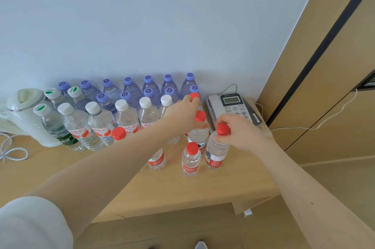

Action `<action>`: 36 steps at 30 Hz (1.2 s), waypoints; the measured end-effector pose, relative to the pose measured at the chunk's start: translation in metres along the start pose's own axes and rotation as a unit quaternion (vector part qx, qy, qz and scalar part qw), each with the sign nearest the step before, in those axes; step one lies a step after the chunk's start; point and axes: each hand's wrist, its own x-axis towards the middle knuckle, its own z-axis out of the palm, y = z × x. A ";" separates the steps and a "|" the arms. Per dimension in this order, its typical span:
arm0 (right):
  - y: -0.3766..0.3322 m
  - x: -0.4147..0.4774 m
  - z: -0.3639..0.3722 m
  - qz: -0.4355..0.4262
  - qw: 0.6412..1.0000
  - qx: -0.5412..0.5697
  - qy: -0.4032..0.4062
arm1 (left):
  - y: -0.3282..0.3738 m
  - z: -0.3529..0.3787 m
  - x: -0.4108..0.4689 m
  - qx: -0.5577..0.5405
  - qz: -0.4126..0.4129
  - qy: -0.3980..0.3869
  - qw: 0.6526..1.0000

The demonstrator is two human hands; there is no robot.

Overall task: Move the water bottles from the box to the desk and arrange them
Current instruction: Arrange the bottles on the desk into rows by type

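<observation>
Head view: red-cap bottles on desk (203,188).
L hand (182,115) curls round far bottle (197,136) at neck; R hand (241,131) pinches near bottle (217,151) by cap, prob. to align rows.

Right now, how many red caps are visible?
5 red caps: far one at left hand fingertips, one beside its thumb, one pinched by right hand, front one, left one. Forearm may hide another.

Light wooden bench (182,192) — rows of upright water bottles (125,115) across the middle, a white kettle (26,115) at left, a telephone (233,106) at right.
</observation>
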 end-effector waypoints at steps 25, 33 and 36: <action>-0.085 -0.045 0.008 0.090 0.992 -0.084 0.000 | -0.096 -0.021 -0.076 0.080 0.036 -0.104 0.991; -0.118 -0.034 0.031 0.066 0.997 -0.034 -0.011 | -0.109 -0.026 -0.087 0.046 0.065 -0.096 0.992; -0.128 -0.024 0.036 0.062 0.998 -0.027 -0.019 | -0.116 -0.026 -0.088 0.046 0.074 -0.089 0.992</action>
